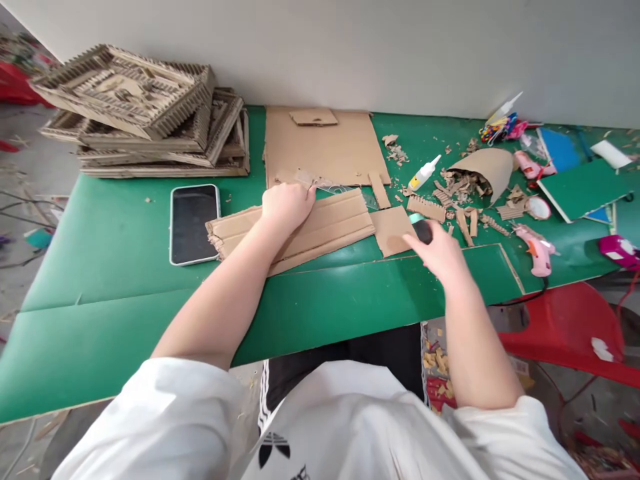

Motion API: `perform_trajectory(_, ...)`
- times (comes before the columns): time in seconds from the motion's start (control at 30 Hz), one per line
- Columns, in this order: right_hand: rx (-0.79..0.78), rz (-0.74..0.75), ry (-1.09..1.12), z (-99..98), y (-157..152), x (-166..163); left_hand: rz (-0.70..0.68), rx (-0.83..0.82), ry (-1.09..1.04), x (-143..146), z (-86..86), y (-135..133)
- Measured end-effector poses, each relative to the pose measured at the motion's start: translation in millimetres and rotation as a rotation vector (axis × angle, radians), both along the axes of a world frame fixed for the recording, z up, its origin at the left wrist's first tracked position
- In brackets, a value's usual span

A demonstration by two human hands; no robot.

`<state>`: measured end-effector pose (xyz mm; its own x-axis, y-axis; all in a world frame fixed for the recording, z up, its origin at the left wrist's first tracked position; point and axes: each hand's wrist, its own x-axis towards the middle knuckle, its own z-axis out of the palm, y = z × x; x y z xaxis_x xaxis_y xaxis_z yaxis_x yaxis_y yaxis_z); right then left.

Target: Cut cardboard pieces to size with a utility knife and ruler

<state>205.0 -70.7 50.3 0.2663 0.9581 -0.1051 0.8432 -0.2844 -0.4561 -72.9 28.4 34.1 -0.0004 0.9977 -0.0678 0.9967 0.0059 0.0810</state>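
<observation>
My left hand (287,208) is closed, its knuckles up, on a long folded cardboard strip (330,220) with a torn left end. What its fingers hold, if anything, is hidden. A clear plastic ruler (334,189) lies just beyond the strip, close to my left thumb. At the strip's right end is a small square cardboard piece (393,230). My right hand (443,253) is curled round a small rounded black and mint-green object (423,231), whose kind I cannot make out, over the square's right edge. A narrow cardboard piece (380,190) lies behind the square.
Stacked corrugated cardboard frames (145,133) stand at the back left, behind a phone (195,223). A large cardboard sheet (325,150) lies against the wall. To the right are a glue bottle (424,173), cardboard scraps, a pink glue gun (537,250) and a green board (585,190).
</observation>
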Motion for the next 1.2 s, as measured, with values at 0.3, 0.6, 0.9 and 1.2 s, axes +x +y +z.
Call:
perform_trajectory(0.3, -0.169, 0.034, -0.228, -10.7, -4.8, -28.8, 0.010, -0.020, -0.045, -4.5, -9.9, 5.6)
perform_trajectory(0.6, 0.200, -0.293, 0.674, -6.0, -14.4, 10.6, -0.009, 0.006, -0.048, -4.4, -15.3, 5.5)
perform_trajectory(0.9, -0.149, -0.012, 0.744, -19.2, -10.3, -42.0, -0.083, -0.014, -0.066, 1.1, -13.3, 1.1)
perform_trajectory(1.2, -0.235, 0.082, 0.441, -25.2, -13.5, -48.1, -0.557, 0.191, -0.133, 5.9, -0.4, -68.1)
